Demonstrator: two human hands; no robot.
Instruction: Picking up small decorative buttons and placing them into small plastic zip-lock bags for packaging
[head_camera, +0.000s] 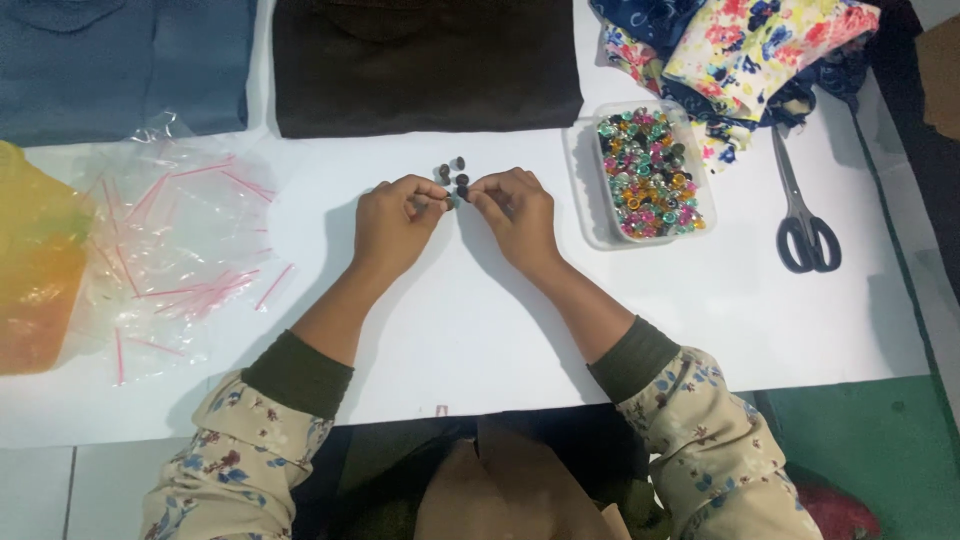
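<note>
Small dark round buttons (452, 177) lie in a loose cluster on the white bench (480, 320), at 12 o'clock from both hands and touching their fingertips. The left hand (392, 225) and right hand (515, 212) meet thumb to forefinger, each pinched on a tiny piece too small to identify. Such pieces are judged light, hard and slippery, best taken by the rim between two fingertips. At 3 o'clock stands a clear rectangular plastic tray (583, 190) of mixed coloured beads, then grey-handled scissors (800, 215). At 9 o'clock lie clear plastic bags with red strips (175, 245) and a yellow bag (35, 260). Folded dark brown cloth (425, 65), blue cloth (120, 60) and floral fabric (750, 50) occupy 12 o'clock.
</note>
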